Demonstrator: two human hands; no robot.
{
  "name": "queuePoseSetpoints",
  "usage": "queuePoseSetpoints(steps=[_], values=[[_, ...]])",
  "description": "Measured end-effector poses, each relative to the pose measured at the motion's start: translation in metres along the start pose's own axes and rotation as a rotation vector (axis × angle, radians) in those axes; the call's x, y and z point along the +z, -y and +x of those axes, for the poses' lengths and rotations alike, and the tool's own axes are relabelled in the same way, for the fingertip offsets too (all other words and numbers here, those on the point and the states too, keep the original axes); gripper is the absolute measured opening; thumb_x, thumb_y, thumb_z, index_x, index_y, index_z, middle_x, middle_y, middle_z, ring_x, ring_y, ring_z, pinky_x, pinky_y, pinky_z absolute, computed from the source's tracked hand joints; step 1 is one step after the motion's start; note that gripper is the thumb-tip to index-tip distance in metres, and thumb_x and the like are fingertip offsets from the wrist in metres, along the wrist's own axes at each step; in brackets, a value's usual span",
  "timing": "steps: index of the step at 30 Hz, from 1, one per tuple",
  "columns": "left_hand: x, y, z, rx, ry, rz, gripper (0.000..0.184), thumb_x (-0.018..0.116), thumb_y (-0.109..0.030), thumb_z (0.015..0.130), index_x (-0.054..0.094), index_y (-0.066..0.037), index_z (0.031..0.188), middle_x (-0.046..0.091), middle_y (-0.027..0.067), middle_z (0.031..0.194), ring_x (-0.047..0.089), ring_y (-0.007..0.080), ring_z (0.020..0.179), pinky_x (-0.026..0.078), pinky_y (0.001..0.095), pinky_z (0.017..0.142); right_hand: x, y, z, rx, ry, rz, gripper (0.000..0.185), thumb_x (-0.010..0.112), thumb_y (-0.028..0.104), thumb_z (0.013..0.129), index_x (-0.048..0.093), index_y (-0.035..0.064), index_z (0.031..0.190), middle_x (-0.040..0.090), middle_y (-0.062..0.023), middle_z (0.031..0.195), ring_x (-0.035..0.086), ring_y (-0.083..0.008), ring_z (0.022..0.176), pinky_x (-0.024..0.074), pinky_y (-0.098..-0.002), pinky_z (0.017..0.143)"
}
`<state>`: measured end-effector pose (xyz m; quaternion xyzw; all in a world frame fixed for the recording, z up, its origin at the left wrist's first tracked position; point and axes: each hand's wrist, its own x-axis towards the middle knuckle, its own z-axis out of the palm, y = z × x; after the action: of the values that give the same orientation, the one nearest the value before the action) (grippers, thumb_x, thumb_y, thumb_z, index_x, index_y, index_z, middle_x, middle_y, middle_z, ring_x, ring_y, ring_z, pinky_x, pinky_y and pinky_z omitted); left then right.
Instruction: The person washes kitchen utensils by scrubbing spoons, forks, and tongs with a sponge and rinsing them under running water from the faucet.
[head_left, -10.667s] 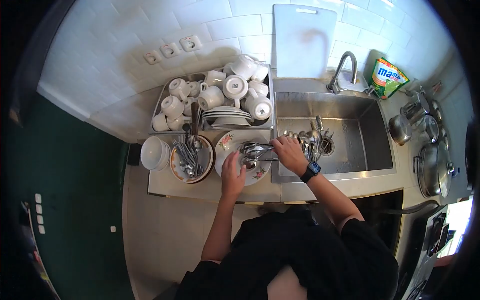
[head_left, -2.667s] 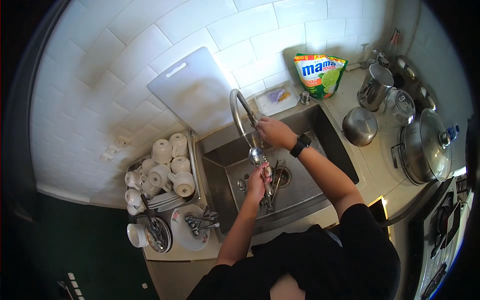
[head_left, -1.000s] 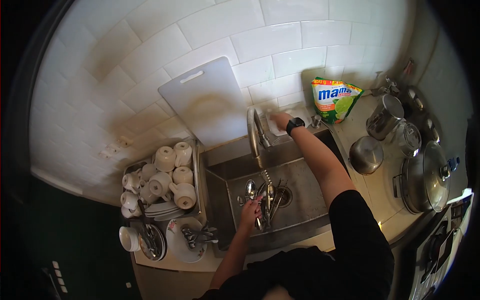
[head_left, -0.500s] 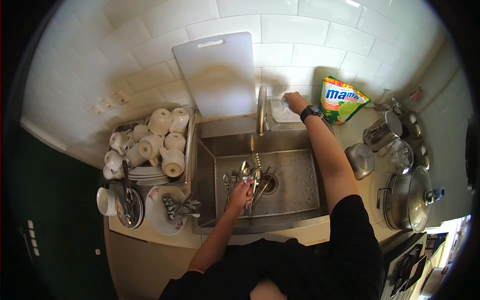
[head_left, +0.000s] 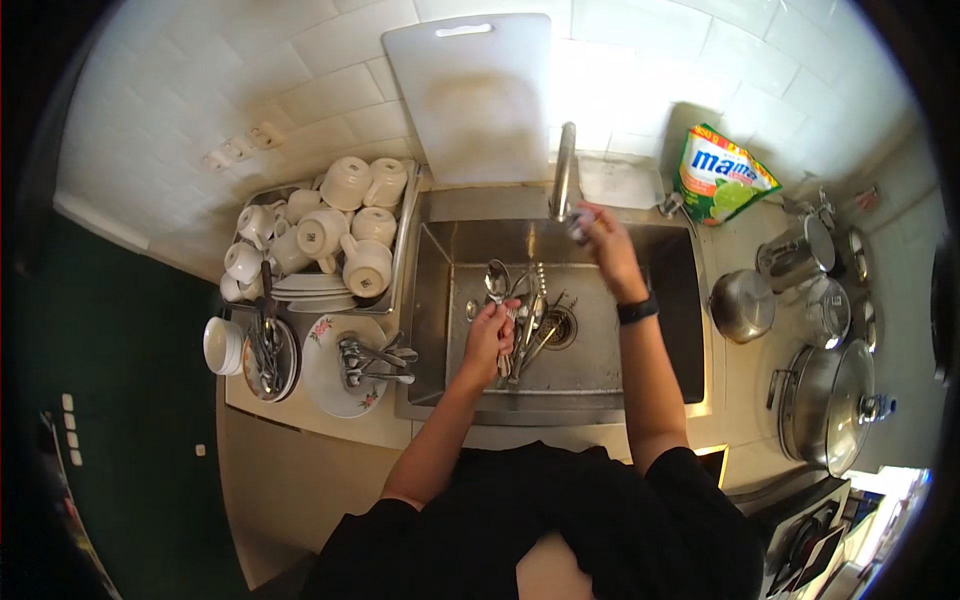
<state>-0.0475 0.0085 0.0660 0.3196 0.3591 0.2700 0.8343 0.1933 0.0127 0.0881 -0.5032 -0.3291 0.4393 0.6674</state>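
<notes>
My left hand [head_left: 486, 338] is closed around a bunch of metal spoons [head_left: 497, 281] over the left part of the steel sink [head_left: 590, 374]. More cutlery [head_left: 534, 318] lies beside it, near the drain [head_left: 560, 326]. To the right of the faucet [head_left: 565, 170], my right hand [head_left: 603, 243] is raised over the back of the sink, its fingers closed on a small, blurred, purplish-grey scrubber [head_left: 578, 226]. Behind it sits a white soap tray [head_left: 620, 182] with nothing seen in it.
A rack [head_left: 408, 215] of white cups and plates stands left of the sink. In front of it are a flowered plate [head_left: 325, 378] with spoons and a bowl [head_left: 287, 380] of cutlery. At right are a detergent pouch [head_left: 722, 176], a small pot [head_left: 742, 306] and a lidded pan [head_left: 838, 408].
My right hand has left the faucet, reached to the soap tray and come back over the sink with the scrubber. My left hand still holds the spoons, and the faucet's water no longer shows.
</notes>
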Motion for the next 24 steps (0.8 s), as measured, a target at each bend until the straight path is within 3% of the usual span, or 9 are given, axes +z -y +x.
queuePoseSetpoints(steps=[5,7,9,12,15,18,19,22,24], values=[[0.007,-0.004,-0.002,0.004,0.007,0.031,0.026,0.037,-0.024,0.091,0.049,-0.004,0.102,0.038,-0.0032,0.056,0.029,0.0033,0.038,0.025,0.0176,0.035,0.039,-0.016,-0.058,0.214,0.136,0.481,0.032,0.044,0.017,0.085,0.042,0.0027,0.114,0.053,-0.0060,0.100,0.051,-0.0137,0.086,0.0416,-0.0290,0.076],[0.014,-0.004,-0.003,0.013,-0.037,0.077,0.026,0.037,-0.027,0.091,0.049,-0.005,0.099,0.037,-0.0033,0.052,0.027,0.0035,0.036,0.023,0.0178,0.034,0.042,-0.018,-0.068,0.210,0.086,0.546,0.033,0.044,0.017,0.085,0.042,0.0028,0.114,0.053,-0.0060,0.101,0.050,-0.0137,0.088,0.0414,-0.0304,0.077],[0.009,-0.005,-0.004,-0.030,0.044,-0.045,0.024,0.037,-0.026,0.091,0.049,-0.006,0.095,0.035,-0.0038,0.051,0.027,0.0032,0.036,0.023,0.0174,0.033,0.043,-0.020,-0.071,0.201,0.050,0.597,0.029,0.044,0.016,0.084,0.043,0.0051,0.111,0.052,-0.0036,0.097,0.050,-0.0120,0.082,0.0417,-0.0283,0.072],[-0.003,0.000,0.003,-0.179,0.214,-0.200,0.020,0.037,-0.025,0.090,0.049,-0.008,0.089,0.034,-0.0048,0.050,0.026,0.0029,0.035,0.022,0.0172,0.033,0.044,-0.019,-0.078,0.221,0.034,0.633,0.037,0.045,0.013,0.083,0.039,0.0068,0.118,0.051,-0.0065,0.102,0.050,-0.0141,0.089,0.0408,-0.0283,0.076],[-0.007,0.009,0.011,-0.399,0.291,-0.284,0.020,0.036,-0.025,0.090,0.047,-0.009,0.085,0.033,-0.0042,0.050,0.026,0.0036,0.035,0.022,0.0174,0.032,0.061,-0.024,-0.090,0.191,0.103,0.441,0.034,0.049,0.012,0.083,0.040,0.0062,0.115,0.052,-0.0052,0.096,0.052,-0.0161,0.085,0.0419,-0.0285,0.073],[0.006,0.012,0.006,-0.406,0.145,0.005,0.018,0.034,-0.022,0.088,0.045,-0.011,0.081,0.034,-0.0029,0.051,0.028,0.0052,0.037,0.024,0.0188,0.034,0.063,-0.027,-0.089,-0.116,0.064,-0.406,0.036,0.053,0.007,0.078,0.042,0.0071,0.112,0.055,-0.0102,0.091,0.054,-0.0210,0.082,0.0427,-0.0303,0.071],[0.012,0.016,0.002,-0.399,0.118,0.061,0.017,0.033,-0.022,0.088,0.044,-0.011,0.080,0.035,-0.0025,0.051,0.028,0.0055,0.037,0.024,0.0193,0.035,0.064,-0.035,-0.083,-0.207,-0.040,-0.570,0.030,0.056,0.004,0.073,0.049,0.0068,0.102,0.056,-0.0155,0.087,0.055,-0.0275,0.080,0.0429,-0.0316,0.068],[0.029,0.027,-0.011,-0.371,0.034,0.062,0.018,0.036,-0.023,0.088,0.045,-0.009,0.083,0.037,-0.0010,0.055,0.030,0.0065,0.039,0.026,0.0209,0.037,0.058,-0.037,-0.075,-0.253,-0.018,-0.810,0.021,0.058,0.003,0.070,0.052,0.0051,0.090,0.056,-0.0173,0.086,0.054,-0.0330,0.080,0.0429,-0.0318,0.065],[0.028,0.034,-0.012,-0.317,0.030,-0.044,0.018,0.038,-0.025,0.088,0.047,-0.009,0.086,0.039,-0.0008,0.057,0.030,0.0064,0.039,0.026,0.0210,0.037,0.053,-0.040,-0.072,-0.219,-0.062,-0.714,0.015,0.057,0.005,0.072,0.052,0.0042,0.087,0.056,-0.0177,0.083,0.053,-0.0348,0.077,0.0430,-0.0321,0.062]])
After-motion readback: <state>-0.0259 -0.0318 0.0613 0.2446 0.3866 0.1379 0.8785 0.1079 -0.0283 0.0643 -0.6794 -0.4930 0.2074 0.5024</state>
